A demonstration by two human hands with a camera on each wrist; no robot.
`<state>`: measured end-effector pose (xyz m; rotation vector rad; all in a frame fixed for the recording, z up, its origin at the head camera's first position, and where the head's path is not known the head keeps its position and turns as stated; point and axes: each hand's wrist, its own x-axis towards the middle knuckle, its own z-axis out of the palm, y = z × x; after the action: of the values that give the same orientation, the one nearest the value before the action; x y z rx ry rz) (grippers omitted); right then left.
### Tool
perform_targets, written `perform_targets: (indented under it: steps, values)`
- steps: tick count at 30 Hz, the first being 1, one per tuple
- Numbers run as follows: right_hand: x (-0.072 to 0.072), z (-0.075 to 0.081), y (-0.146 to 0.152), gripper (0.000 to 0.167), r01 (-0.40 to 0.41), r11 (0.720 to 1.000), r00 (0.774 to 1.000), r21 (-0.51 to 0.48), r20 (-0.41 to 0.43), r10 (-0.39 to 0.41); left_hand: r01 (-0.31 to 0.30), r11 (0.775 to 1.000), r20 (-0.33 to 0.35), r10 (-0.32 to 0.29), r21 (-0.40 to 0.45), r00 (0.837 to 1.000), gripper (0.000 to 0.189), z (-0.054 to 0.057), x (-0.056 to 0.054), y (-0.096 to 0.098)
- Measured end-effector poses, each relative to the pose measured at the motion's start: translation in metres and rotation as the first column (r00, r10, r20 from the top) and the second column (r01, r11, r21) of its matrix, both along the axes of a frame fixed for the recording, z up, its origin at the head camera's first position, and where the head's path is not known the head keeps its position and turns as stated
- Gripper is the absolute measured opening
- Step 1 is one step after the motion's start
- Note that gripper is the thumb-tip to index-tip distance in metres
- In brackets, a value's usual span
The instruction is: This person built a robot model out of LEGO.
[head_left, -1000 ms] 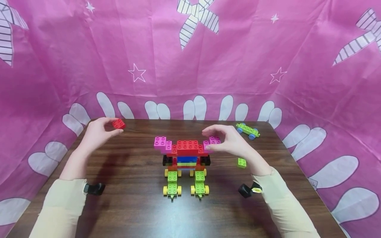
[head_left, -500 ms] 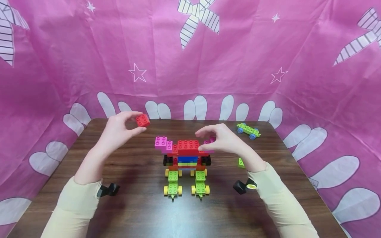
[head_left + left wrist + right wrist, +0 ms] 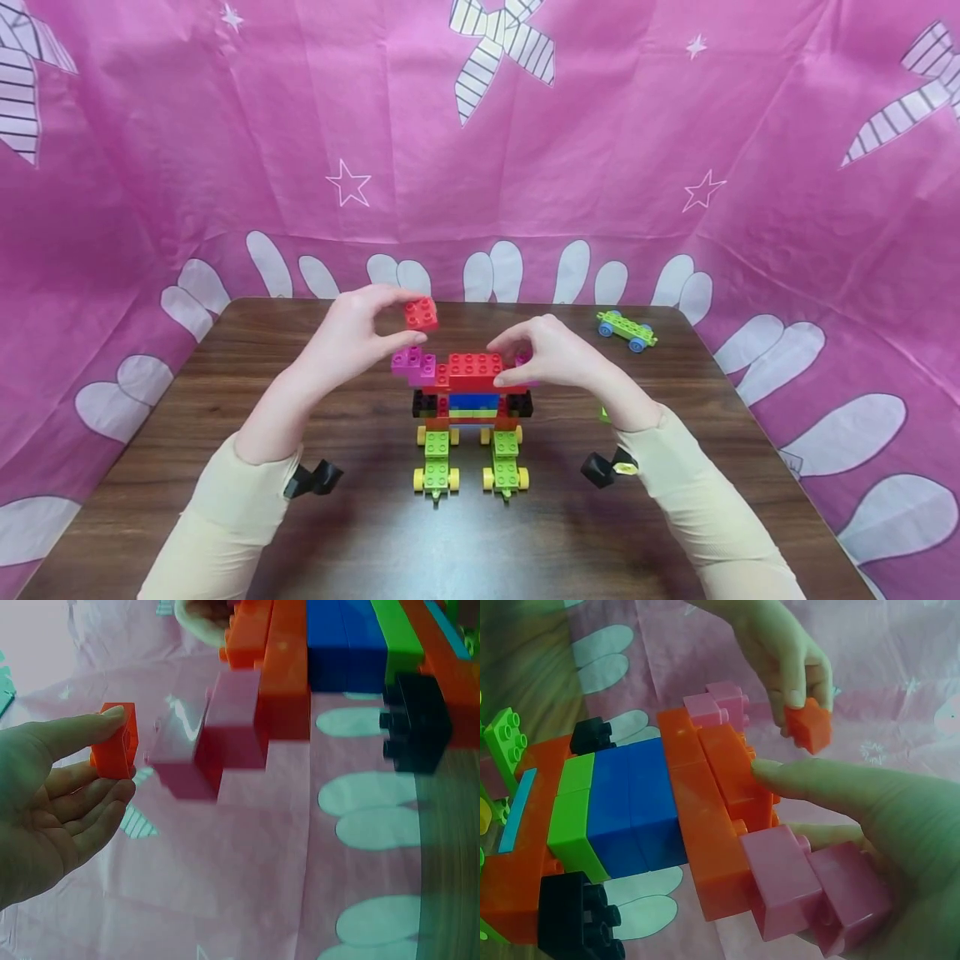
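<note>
A small red building brick is pinched between the thumb and fingers of my left hand. It hangs in the air just above the pink bricks on the left arm of a brick model. That model stands upright on green bases with yellow wheels, with blue, black and red bricks stacked above. My right hand holds the model's top red brick; in the right wrist view the thumb lies against its near face, the other fingers behind. The hand partly covers the right pink bricks.
Toward the back right of the wooden table stands a green wheeled base with blue wheels. A green brick is mostly hidden behind my right wrist. Pink patterned cloth rises behind and beside the table.
My left hand has carried the red brick rightward, from the back left to above the model's left pink bricks. My right hand has shifted left, from the right pink bricks onto the top red brick.
</note>
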<state>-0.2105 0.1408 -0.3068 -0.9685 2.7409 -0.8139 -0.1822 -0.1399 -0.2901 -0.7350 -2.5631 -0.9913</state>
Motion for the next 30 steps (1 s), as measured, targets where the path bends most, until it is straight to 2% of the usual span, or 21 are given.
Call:
perform_targets:
  steps: [12, 20, 30]
  values:
    - [-0.002, -0.006, 0.0, 0.036, -0.002, 1.0, 1.0, -0.012, -0.02, 0.002, 0.115, 0.992, 0.019, -0.115, -0.046, 0.993, 0.049, -0.003, 0.0, 0.026]
    - [-0.002, -0.007, 0.0, 0.034, -0.005, 1.0, 0.999, -0.017, -0.044, 0.004, 0.147, 0.983, 0.09, -0.137, -0.11, 0.986, 0.045, -0.009, -0.002, 0.037]
    - [0.0, -0.007, 0.0, 0.035, -0.004, 1.0, 0.998, -0.027, -0.055, 0.003, 0.173, 0.961, 0.098, -0.156, -0.213, 0.983, 0.046, -0.012, -0.004, 0.048]
